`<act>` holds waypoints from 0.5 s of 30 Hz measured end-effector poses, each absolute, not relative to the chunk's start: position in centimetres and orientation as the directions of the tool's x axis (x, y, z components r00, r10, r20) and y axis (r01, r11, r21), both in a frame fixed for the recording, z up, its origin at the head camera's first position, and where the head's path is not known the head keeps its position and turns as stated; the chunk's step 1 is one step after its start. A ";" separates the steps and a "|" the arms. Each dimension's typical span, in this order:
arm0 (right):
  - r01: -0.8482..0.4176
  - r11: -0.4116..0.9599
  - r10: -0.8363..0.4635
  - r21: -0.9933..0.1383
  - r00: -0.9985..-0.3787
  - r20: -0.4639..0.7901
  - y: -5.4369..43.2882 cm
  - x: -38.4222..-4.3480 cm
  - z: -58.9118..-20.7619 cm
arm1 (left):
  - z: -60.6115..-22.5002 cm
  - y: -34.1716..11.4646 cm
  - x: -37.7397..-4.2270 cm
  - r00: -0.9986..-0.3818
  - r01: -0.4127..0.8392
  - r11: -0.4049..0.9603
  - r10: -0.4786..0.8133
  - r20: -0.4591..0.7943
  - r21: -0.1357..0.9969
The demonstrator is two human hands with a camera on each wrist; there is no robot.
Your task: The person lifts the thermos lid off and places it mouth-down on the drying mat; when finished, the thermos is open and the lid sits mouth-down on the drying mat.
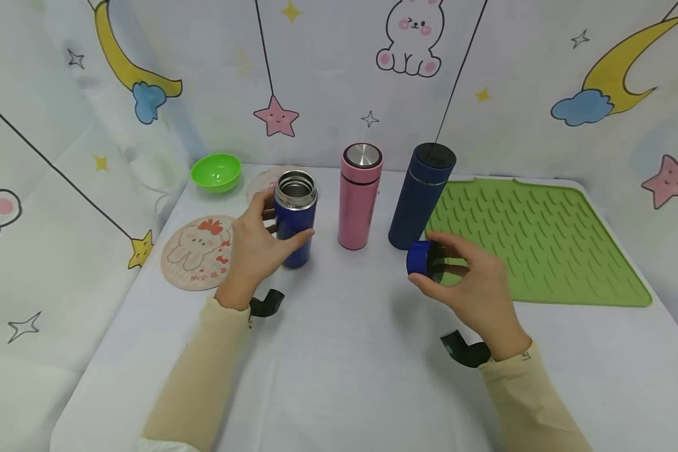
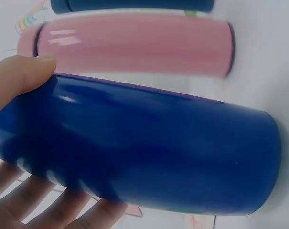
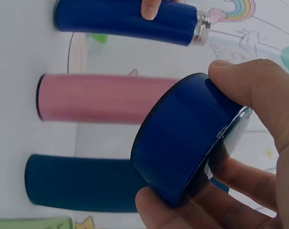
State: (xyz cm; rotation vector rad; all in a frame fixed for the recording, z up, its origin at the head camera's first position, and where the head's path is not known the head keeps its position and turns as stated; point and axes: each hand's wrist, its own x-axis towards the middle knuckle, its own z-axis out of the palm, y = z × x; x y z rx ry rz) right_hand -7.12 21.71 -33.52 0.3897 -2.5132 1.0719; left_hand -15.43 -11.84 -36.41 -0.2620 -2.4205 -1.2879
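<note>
Uncapped blue flask (image 1: 295,217) is gripped by L hand (image 1: 255,243) beside pink flask (image 1: 359,204), blue lid (image 1: 417,258) pinched by R hand (image 1: 479,284) nr navy flask (image 1: 420,198), which could be toppled if bumped w/ lid.

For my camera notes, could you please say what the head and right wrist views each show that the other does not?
Only head: the steel lid of the pink bottle and the yellow moons. Only right wrist: a rainbow print. Both: the right hand holding the blue cap, the left hand on the blue bottle, the pink bottle, dark blue bottle and green mat.
</note>
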 end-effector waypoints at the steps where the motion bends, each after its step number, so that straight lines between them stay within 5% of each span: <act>1: -0.380 0.677 -0.096 -0.631 -0.895 0.436 22.0 -7.1 -33.7 | -36.6 -11.9 -15.6 -0.911 0.329 0.561 -0.024 0.412 0.759; 15: -0.203 0.737 0.023 -0.645 -0.946 0.324 26.0 -7.2 -35.0 | -37.1 -13.5 -14.5 -0.949 0.217 0.502 -0.092 0.301 0.837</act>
